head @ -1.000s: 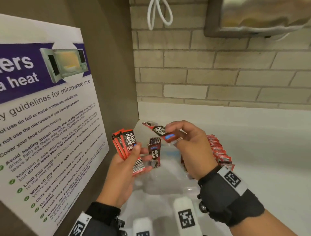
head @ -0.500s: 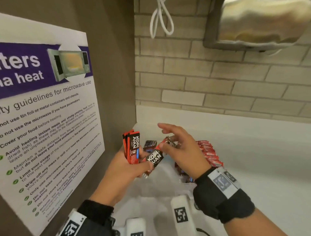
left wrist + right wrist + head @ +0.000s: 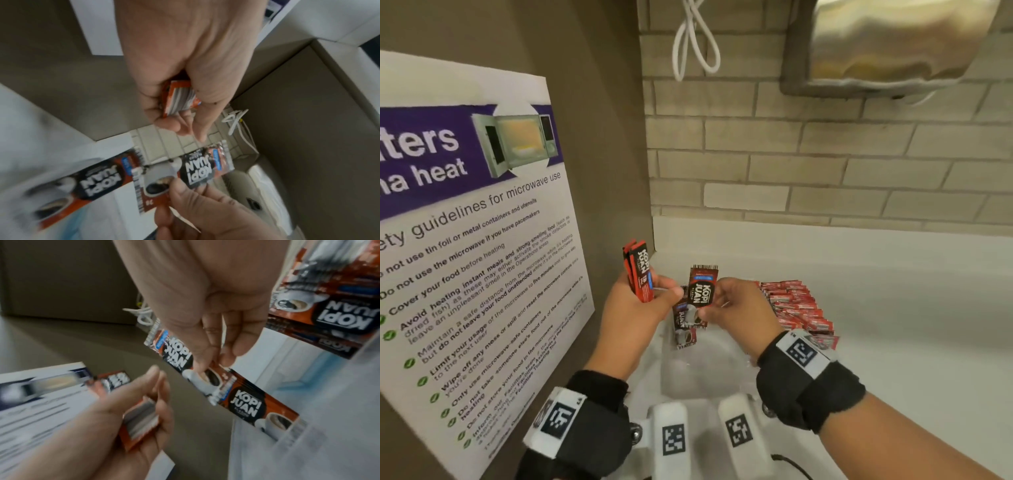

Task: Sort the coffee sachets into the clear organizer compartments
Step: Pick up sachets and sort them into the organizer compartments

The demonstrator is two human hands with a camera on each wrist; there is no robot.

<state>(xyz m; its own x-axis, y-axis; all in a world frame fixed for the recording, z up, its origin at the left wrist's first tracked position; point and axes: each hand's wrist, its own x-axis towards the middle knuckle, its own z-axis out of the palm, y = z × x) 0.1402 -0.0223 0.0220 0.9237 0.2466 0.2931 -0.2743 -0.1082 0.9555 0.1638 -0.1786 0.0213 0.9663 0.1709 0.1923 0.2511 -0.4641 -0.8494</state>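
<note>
The left hand (image 3: pixel 635 315) clasps a bundle of Kopi Juan sachets (image 3: pixel 638 270) upright. At its 3 o'clock, the right hand (image 3: pixel 743 313) pinches one sachet (image 3: pixel 702 286) above the clear organizer (image 3: pixel 688 373). More sachets (image 3: pixel 796 305) fill the organizer's 3 o'clock side.

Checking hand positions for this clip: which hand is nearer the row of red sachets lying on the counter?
Right. The right hand hovers just beside the row of red sachets, pinching one sachet. The left hand is farther off, near the poster, gripping a bundle.
</note>
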